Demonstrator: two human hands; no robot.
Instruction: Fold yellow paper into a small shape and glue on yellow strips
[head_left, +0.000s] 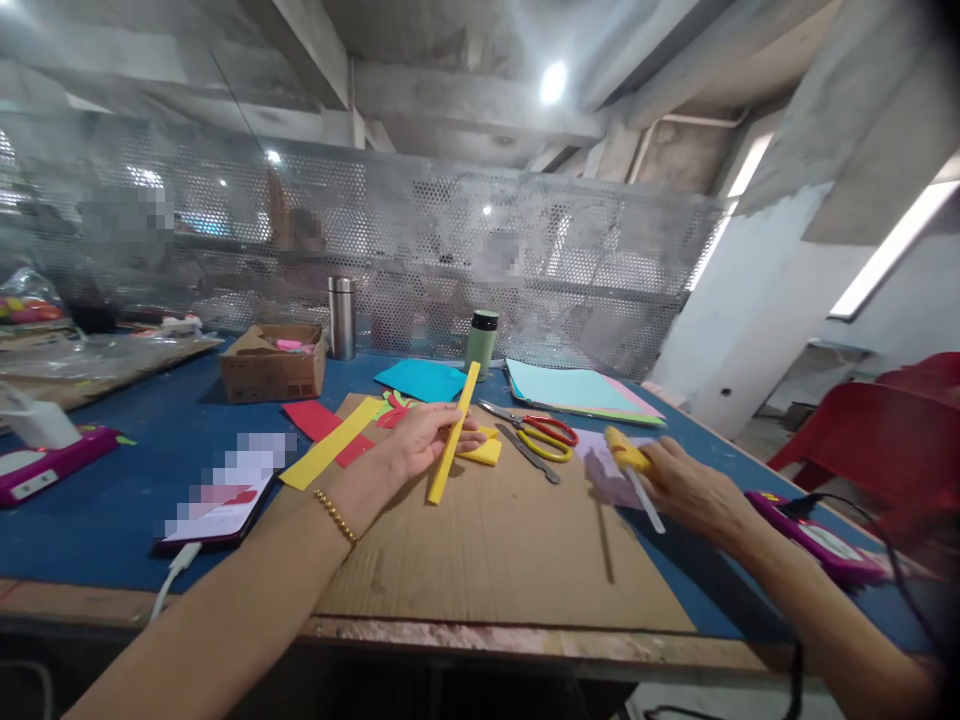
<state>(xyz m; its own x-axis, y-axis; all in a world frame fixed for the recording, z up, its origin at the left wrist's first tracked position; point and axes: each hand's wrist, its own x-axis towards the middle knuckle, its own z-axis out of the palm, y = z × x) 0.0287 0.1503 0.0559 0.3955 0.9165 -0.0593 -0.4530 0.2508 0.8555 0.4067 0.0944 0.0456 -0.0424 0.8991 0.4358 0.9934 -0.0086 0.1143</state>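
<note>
My left hand [421,436] is closed on a long yellow paper strip [454,432], holding it at its middle so it slants over the brown cardboard sheet [495,540]. My right hand [690,490] is closed on a glue stick [634,470] with a yellow body and a white tip, held above the cardboard's right edge near a pale purple paper [611,470]. Between the hands lie scissors [544,432] with red and yellow handles and a small folded yellow piece [484,452].
Another yellow strip [330,456] and red paper [319,422] lie to the left, a phone [221,495] on its cable nearer me. Behind stand a cardboard box [274,362], a steel flask [342,318], a green bottle [481,342] and coloured paper sheets [577,392]. Red chair [877,440] right.
</note>
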